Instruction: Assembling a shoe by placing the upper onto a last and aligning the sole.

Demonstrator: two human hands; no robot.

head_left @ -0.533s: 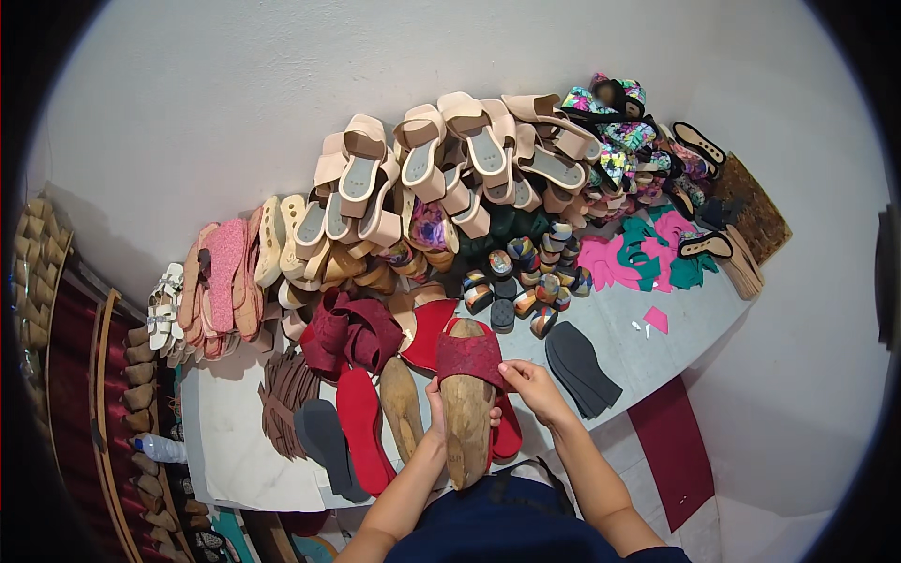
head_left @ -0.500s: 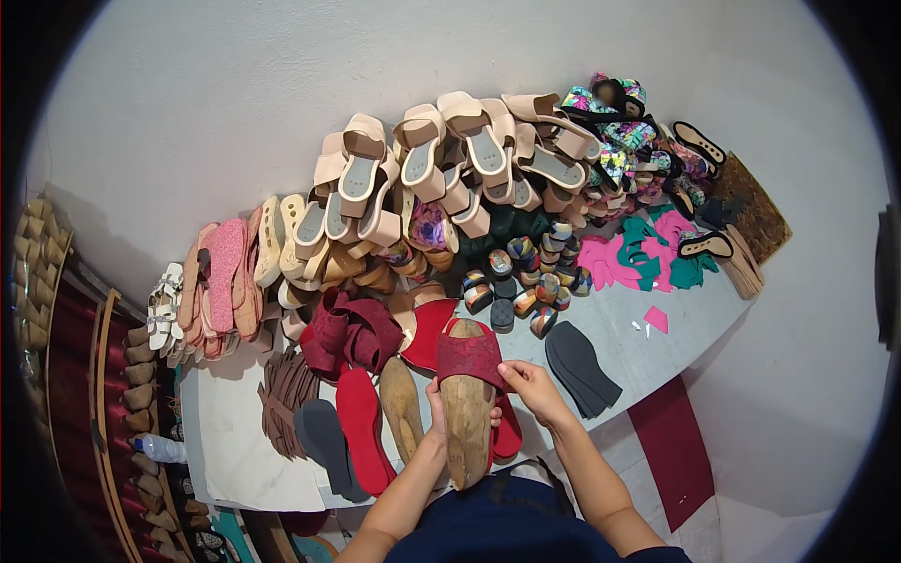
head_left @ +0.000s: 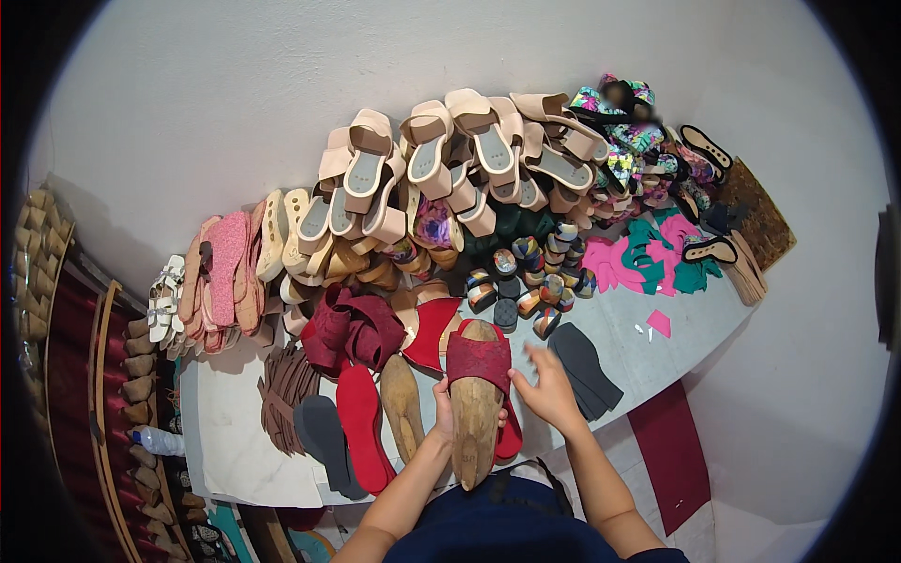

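Note:
My left hand (head_left: 445, 409) is wrapped round a wooden shoe last (head_left: 477, 422), with its fingertips showing at the far side. A dark red patterned strap (head_left: 480, 360) lies across the upper part of the last, and a red edge rims its top end. Just right of the strap, my right hand (head_left: 549, 385) has its fingers apart and holds nothing. Behind the last, part of a red sole (head_left: 509, 439) shows. Left of my left hand lie a second wooden last (head_left: 402, 409), a red sole (head_left: 364, 430) and dark grey soles (head_left: 324, 441).
Beige heeled sandals (head_left: 373, 159) are piled along the wall. Multicoloured heel blocks (head_left: 547, 324) stand mid-table, with grey soles (head_left: 584, 371) to their right. Dark red straps (head_left: 352, 330) and brown strips (head_left: 291, 399) lie left. Racks of lasts (head_left: 138, 389) stand beside the table (head_left: 239, 469).
My right hand has let go of the strap's edge and spread its fingers beside it. The last has turned and shifted slightly right in my left hand.

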